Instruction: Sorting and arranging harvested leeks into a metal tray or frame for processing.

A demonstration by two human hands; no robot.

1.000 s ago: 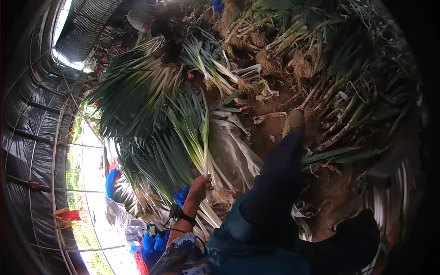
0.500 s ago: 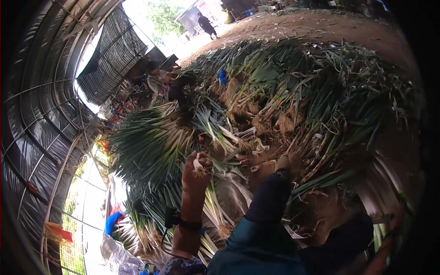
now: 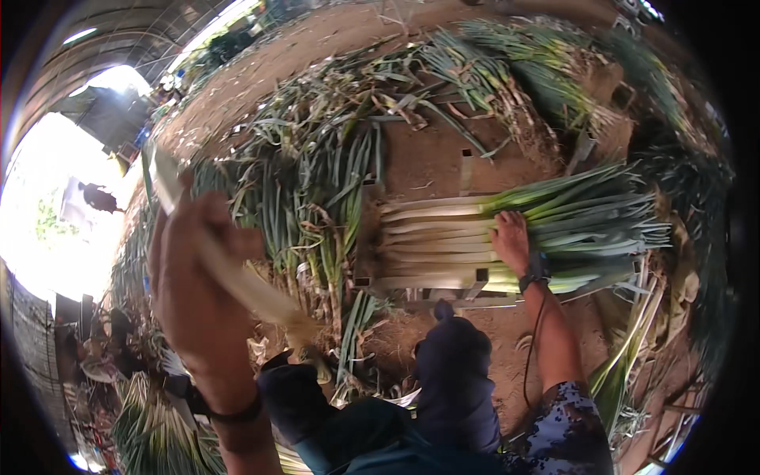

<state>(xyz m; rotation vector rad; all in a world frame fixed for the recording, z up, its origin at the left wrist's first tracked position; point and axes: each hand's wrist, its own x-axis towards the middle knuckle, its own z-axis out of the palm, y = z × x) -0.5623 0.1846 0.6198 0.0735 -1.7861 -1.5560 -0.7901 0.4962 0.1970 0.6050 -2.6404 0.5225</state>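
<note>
My left hand [image 3: 194, 285] is raised close to the camera at the left, its fingers closed round a long green onion [image 3: 249, 293]. That stalk slants from upper left to lower right, blurred, its roots at the lower end. My right hand [image 3: 512, 237] rests on a row of green onions [image 3: 435, 229], where the white shanks turn green, with its fingers spread over the stalks. These lie side by side in a low metal frame [image 3: 423, 304], white ends left and leaves right. Nothing held shows in my right hand.
Square upright posts [image 3: 466, 170] stand up from the frame. Heaped green onions [image 3: 317, 198] lie left of it, and more piles [image 3: 546, 79] are beyond. A sheaf [image 3: 150, 427] lies at lower left. My knee [image 3: 455, 372] is near the frame's front edge.
The view has swung to the right, bringing the frame and its row of onions into sight. My right hand now lies on that row. My left hand still holds an onion, now nearer the camera.
</note>
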